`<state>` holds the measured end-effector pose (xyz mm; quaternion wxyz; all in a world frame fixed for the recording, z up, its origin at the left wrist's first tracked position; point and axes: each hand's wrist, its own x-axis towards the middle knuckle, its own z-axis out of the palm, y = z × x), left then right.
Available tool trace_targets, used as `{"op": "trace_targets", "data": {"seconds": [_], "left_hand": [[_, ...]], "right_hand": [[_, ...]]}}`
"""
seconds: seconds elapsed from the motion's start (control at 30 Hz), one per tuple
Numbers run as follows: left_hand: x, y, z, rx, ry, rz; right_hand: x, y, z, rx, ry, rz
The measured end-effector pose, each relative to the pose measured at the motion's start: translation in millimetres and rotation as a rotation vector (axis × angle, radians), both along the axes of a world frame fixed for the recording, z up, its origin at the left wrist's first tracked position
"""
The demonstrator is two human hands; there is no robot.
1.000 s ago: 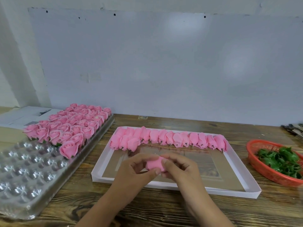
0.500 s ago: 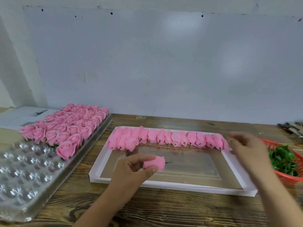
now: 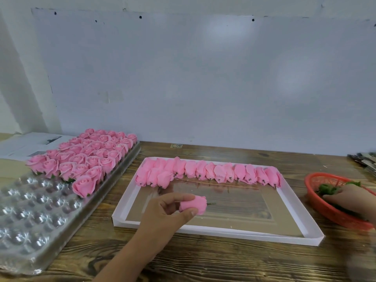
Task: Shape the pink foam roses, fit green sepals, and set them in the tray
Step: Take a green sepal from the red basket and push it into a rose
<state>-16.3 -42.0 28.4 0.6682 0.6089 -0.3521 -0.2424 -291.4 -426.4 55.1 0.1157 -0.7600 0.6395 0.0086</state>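
Both forearms are bare, with no sleeve reaching into view on either side. The left hand [image 3: 162, 215] wears no glove, ring or band that can be seen, and its thumbnail is short and plain. The right hand [image 3: 351, 197] is likewise ungloved, its lower edge blurred.

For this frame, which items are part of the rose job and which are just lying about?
Part of the job:
- pink rose held by the left hand
- right hand in the red basket of green sepals
- row of unshaped roses in the white box
- clear tray with finished roses

Lying about:
- papers, far left
- dark objects, far right; too cut off to identify
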Motion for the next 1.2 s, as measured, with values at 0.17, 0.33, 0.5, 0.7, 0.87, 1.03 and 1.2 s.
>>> {"op": "trace_targets", "data": {"seconds": [0.17, 0.33, 0.5, 0.7, 0.87, 1.03, 1.2], "left_hand": [[-0.4, 0.6, 1.3, 0.005, -0.004, -0.001], [-0.2, 0.7, 1.1, 0.004, 0.001, -0.004], [-0.3, 0.6, 1.6, 0.01, -0.001, -0.003], [-0.8, 0.9, 2.1, 0.005, 0.004, 0.001], [-0.6, 0.0, 1.3, 0.008, 0.015, -0.001], [-0.7, -1.6, 1.9, 0.008, 0.073, 0.015], [-0.5, -0.9, 5.3, -0.017, 0.152, 0.019]], "right_hand": [[3.4, 4.5, -0.8, 0.006, 0.049, 0.02], [0.5, -1.0, -3.1, -0.105, 0.069, 0.043], [-4.5, -13.6, -3.4, -0.159, 0.016, 0.043], [-9.3, -23.0, 2.7, -0.164, -0.083, 0.048], [-15.2, -35.9, 1.3, -0.262, -0.2, -0.043], [1.0, -14.7, 7.4, -0.381, -0.564, -0.124], [56.0, 112.3, 28.4, -0.351, -1.16, 0.084]]}}
